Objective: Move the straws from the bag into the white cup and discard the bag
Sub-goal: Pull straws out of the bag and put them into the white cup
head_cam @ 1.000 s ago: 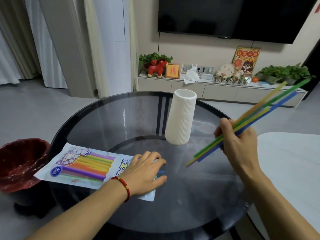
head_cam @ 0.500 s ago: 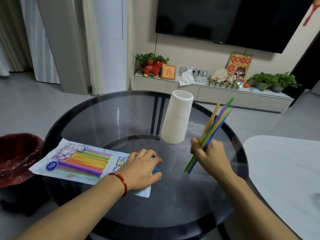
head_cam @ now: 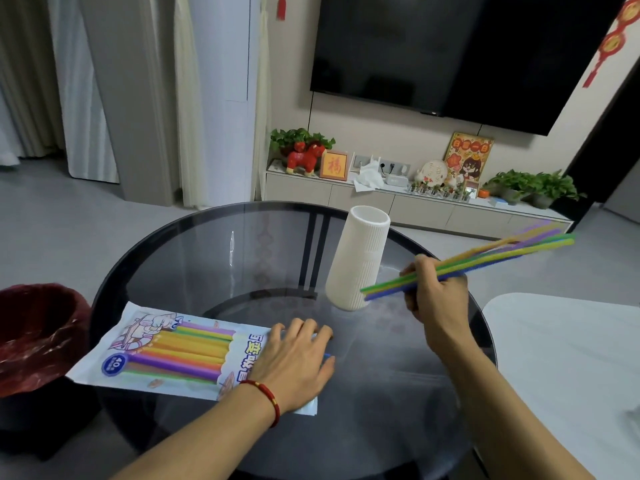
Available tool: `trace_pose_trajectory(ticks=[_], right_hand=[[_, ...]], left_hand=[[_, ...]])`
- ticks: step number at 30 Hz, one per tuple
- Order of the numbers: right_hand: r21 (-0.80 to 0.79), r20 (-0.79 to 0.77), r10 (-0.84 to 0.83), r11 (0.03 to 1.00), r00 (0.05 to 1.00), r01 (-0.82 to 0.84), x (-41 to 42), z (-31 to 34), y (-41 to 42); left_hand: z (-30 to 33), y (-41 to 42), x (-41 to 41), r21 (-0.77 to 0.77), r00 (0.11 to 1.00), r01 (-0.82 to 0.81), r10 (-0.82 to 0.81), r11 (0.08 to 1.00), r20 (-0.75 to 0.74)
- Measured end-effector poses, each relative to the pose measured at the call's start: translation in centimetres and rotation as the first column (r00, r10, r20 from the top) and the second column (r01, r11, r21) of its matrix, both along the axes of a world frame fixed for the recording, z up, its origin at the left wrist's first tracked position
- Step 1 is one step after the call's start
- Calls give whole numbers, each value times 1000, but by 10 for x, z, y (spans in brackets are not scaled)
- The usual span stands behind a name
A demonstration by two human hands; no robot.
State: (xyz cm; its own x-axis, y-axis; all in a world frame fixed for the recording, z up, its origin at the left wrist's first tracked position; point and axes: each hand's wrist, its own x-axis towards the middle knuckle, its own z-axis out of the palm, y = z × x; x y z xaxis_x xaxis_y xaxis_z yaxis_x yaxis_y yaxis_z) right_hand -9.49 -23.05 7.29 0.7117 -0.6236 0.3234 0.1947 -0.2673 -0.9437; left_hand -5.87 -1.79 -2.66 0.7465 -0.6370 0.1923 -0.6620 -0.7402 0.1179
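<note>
Head view, looking down on a round glass table. Right hand closed around a loose bundle of straws, gripped near the lower ends, just right of the white cup and not yet over its mouth. Long axis of the bundle nearly level, rising slightly from lower left to upper right; short ends pointing at the cup's side, long ends fanning apart out to the right, blurred at the tips. Left hand flat and spread, pressing down the open end of the bag, holding nothing. Bag lying flat near the table's left edge, long axis left to right, printed with coloured straws across its face, so hard to tell how many real ones remain inside; a blue tip just visible beside the left fingers. Red-lined bin on the floor to the left, just beyond the bag. Risks, as a judgement: a bundle this level needs tipping upright before going in, and splayed ends likely to catch the rim or miss the narrow mouth; a tall, slim cup easily toppled by a sideways knock from the near ends; straws pinched low and loosely apt to slide out and roll across smooth glass; leftover straws lost if the bag gets binned unchecked.
</note>
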Motion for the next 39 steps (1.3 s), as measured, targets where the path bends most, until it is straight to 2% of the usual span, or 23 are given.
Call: trace_pose_trajectory(ticks=[3,6,8,11,14,16,18,24,29,33,36,39], right_hand=[[188,173,-74,981,982,41,27,49,5],[237,239,-181,964,954,123,56,84,3],[104,220,-265,963,939,248,72,94,0],[-253,131,-337,898,932,361,93,96,-2],[-475,-93,-336,842,937,255,105,91,1],[-524,-194,-320,833,927,178,110,86,2],[-526,-235,-267,844,935,109,111,84,2],[-388,-339,-50,917,939,-91,115,88,-3],[-189,-291,90,971,952,-150,107,90,-7],[-128,-166,163,974,973,-185,85,88,-10],[-228,4,48,972,999,-46,59,85,-7],[-278,236,-104,946,966,170,23,65,1]], left_hand=[[-1,0,2,2,1000,5,-5,1000,-4],[-2,1,2,7,1000,8,-8,1000,-3],[-1,0,0,26,1000,10,-10,1000,-1],[2,-2,-1,41,1000,13,-12,999,-18],[4,0,-2,45,999,18,-17,999,-30],[4,1,-2,48,999,20,-18,999,-39],[5,0,-2,47,999,16,-14,999,-36],[4,0,-1,38,999,20,-19,999,-39],[3,2,1,-9,998,15,-15,1000,-65],[10,3,1,-50,999,19,-21,999,-26],[22,9,4,-40,998,52,-53,998,-19],[26,27,10,20,979,122,-116,992,-169]])
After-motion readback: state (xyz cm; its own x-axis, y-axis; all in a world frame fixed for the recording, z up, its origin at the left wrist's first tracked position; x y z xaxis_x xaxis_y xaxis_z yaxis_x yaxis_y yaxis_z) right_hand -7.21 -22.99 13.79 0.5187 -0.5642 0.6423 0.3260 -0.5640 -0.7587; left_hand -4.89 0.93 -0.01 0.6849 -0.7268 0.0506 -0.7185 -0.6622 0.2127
